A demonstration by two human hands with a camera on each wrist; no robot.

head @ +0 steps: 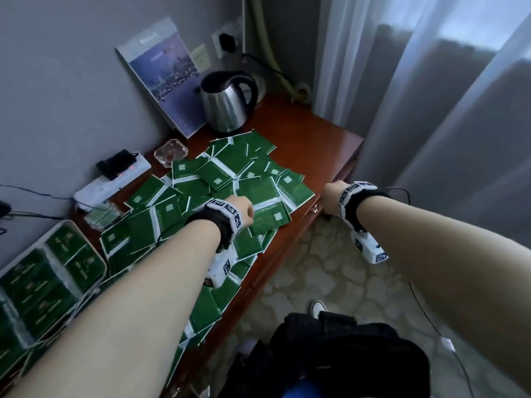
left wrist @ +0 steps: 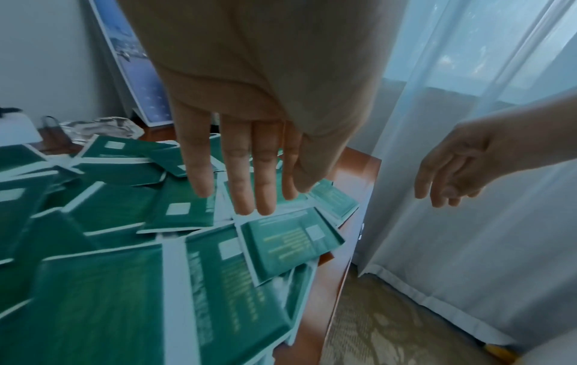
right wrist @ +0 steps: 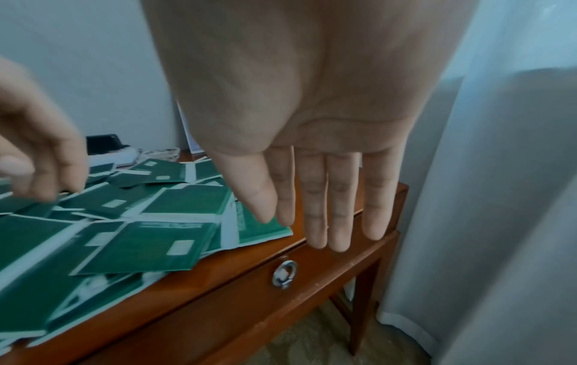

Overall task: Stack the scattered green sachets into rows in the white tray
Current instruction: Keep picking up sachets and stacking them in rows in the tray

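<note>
Head: white tray (head: 101, 261) sits at the desk's near-left, already packed with green sachets in rows. The loose green sachets (head: 230, 179) lie scattered in an overlapping pile across the wooden desk (head: 310, 130). Left hand (head: 242, 209) is over the pile; fingers are hidden from here. Right hand (head: 333, 196) is off the desk's right edge, holding nothing. Kettle (head: 225, 106), poster board (head: 165, 73), glass ashtray (head: 171, 152) and power strip (head: 115, 179) sit at the back.

Left wrist: left hand (left wrist: 249, 138) flat, fingers (left wrist: 242, 182) straight and together, above the sachets (left wrist: 175, 217), empty. Contact is unclear.

Right wrist: right hand (right wrist: 315, 158) flat, fingers straight, empty, above the desk edge by the drawer pull (right wrist: 284, 274).
</note>
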